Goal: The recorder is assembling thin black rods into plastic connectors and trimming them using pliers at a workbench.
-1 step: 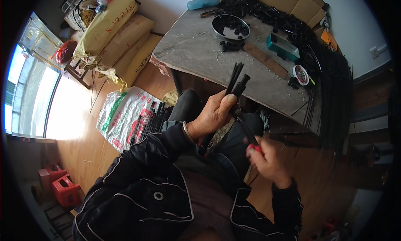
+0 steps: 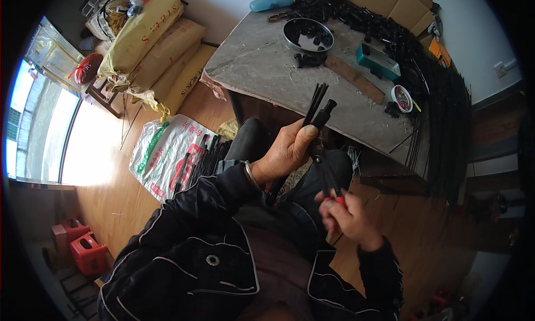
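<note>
My left hand (image 2: 287, 153) is closed around a bundle of thin black rods (image 2: 315, 105) that stick up toward the table edge, one with a thicker black cap on its end. My right hand (image 2: 350, 215) grips red-handled pliers (image 2: 329, 179). The pliers' dark jaws reach up to the rods just beside my left thumb. Both hands are over my lap, in front of the grey table (image 2: 262, 65). A metal bangle sits on my left wrist.
On the table are a round metal bowl (image 2: 308, 36) with black parts, a teal box (image 2: 379, 61), a wooden strip (image 2: 354, 79), a small white bowl (image 2: 401, 98) and piled black parts (image 2: 362, 20). Long black rods (image 2: 443, 104) lie at its right. Yellow sacks (image 2: 150, 40), a white bag (image 2: 164, 154) and red stools (image 2: 83, 248) stand at left.
</note>
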The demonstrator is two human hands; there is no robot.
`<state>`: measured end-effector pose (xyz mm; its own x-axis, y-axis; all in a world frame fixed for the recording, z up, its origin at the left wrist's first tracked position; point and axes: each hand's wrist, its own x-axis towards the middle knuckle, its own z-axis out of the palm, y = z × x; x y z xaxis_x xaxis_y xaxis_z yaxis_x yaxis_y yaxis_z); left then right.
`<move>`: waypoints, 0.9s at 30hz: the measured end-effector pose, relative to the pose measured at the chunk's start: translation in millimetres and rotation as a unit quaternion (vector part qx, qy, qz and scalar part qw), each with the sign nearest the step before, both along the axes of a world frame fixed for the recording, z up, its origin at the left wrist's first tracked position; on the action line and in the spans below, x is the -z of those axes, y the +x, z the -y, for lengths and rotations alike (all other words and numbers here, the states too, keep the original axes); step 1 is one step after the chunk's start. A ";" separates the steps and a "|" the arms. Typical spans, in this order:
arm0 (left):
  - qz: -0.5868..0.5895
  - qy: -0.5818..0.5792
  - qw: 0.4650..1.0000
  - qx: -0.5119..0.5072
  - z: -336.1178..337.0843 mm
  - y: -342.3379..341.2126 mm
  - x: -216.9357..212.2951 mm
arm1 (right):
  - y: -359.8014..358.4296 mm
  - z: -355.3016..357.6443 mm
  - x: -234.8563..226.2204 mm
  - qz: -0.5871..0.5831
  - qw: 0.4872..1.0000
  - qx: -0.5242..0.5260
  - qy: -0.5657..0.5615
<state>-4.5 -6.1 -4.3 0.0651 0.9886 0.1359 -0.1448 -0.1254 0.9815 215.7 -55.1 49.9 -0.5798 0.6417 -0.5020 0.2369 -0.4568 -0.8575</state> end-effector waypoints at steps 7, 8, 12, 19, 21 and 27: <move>-0.295 0.273 0.914 -0.057 1.8 -8.7 9.0 | -26.1 33.4 82.5 -0.582 0.661 -0.122 -0.458; -0.130 0.223 0.966 -0.020 2.0 7.1 2.4 | -22.1 31.2 89.2 -0.618 0.648 -0.157 -0.418; 0.099 0.082 0.990 0.058 7.8 18.4 -4.1 | 1.5 17.2 77.4 -0.495 0.747 -0.238 -0.374; 0.080 0.094 0.992 -0.027 6.1 3.8 2.8 | 7.0 6.0 43.5 -0.194 0.959 -0.092 -0.186; 0.085 0.065 0.994 -0.027 4.6 3.3 6.1 | -3.6 15.4 26.0 0.025 0.994 -0.047 0.093; 0.035 0.066 0.996 -0.044 -3.0 2.0 21.0 | -9.1 17.6 29.6 0.229 0.784 0.031 0.576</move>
